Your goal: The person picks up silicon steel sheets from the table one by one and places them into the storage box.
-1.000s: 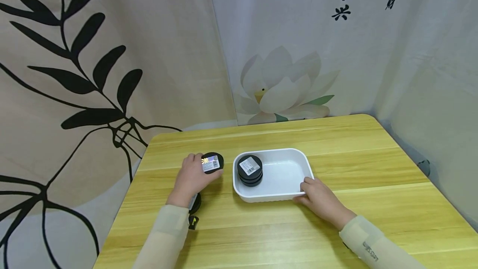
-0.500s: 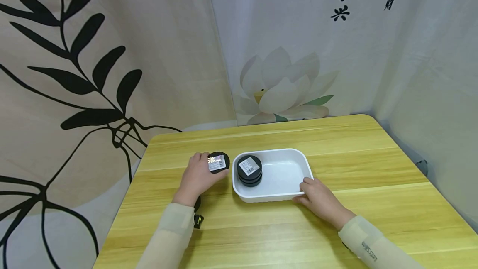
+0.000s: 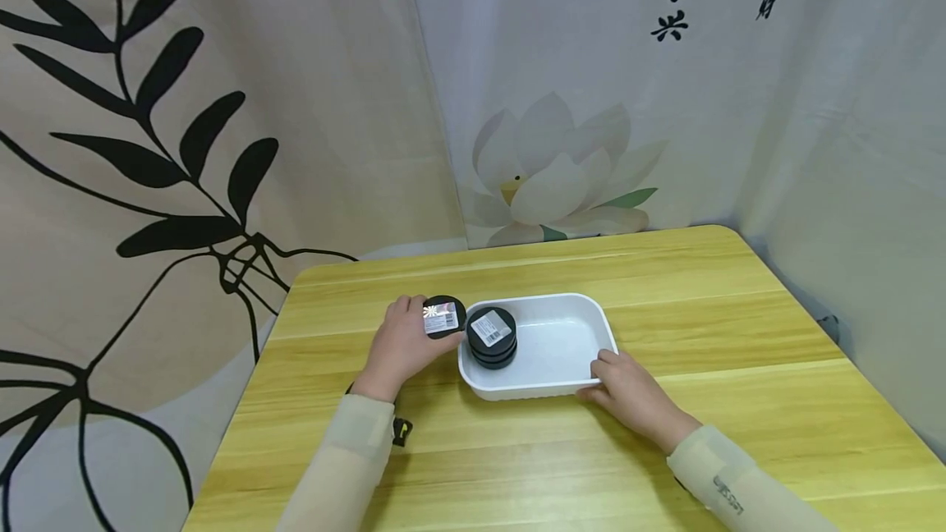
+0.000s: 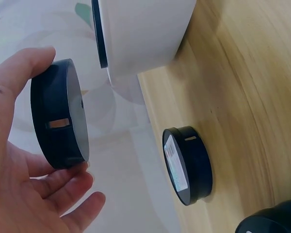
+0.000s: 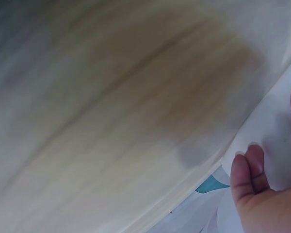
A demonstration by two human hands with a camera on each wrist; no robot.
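Note:
My left hand pinches a round flat black case with a white barcode label, thumb and fingers at its rim. It hangs at the left edge of the white tray, close beside a stack of similar black cases in the tray's left end. In the left wrist view the held case is on edge, a small slot in its side. My right hand grips the tray's near right corner, fingers over the rim and thumb below; the right wrist view shows its fingertips against white plastic.
Another labelled black case lies on the wooden table, hidden behind the left arm in the head view. A further black round thing is cut off at the left wrist view's corner. A printed curtain hangs behind the table.
My left hand has carried the black case rightward, up to the tray's left edge. The case on the table has become hidden behind the left arm. The right hand keeps its hold.

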